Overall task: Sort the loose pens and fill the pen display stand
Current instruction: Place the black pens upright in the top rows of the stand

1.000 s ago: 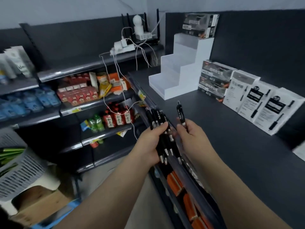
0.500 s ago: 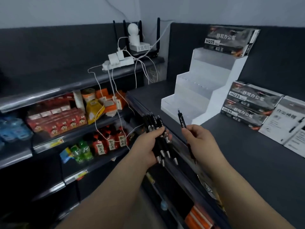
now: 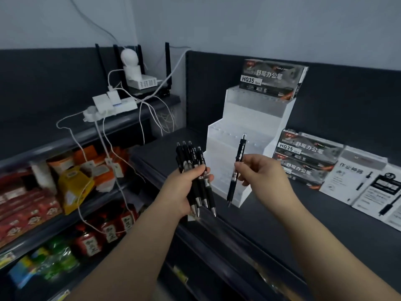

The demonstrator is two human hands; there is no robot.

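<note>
Centre frame, the right hand [image 3: 263, 173] pinches one pen [image 3: 236, 168] mid-barrel; the left hand [image 3: 184, 187] grips a bundle [image 3: 195, 168]. Light, stiff, probably slippery.

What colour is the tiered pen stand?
White, translucent pen stand, shown best in the head view.

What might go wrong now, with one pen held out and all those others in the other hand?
The left hand grips a bundle of pens at the edge of the counter; one might slip out and fall off.
The right hand only pinches the single pen, so it may miss a slot in the display stand.
A bump to the stand might topple the pen box on top.
</note>
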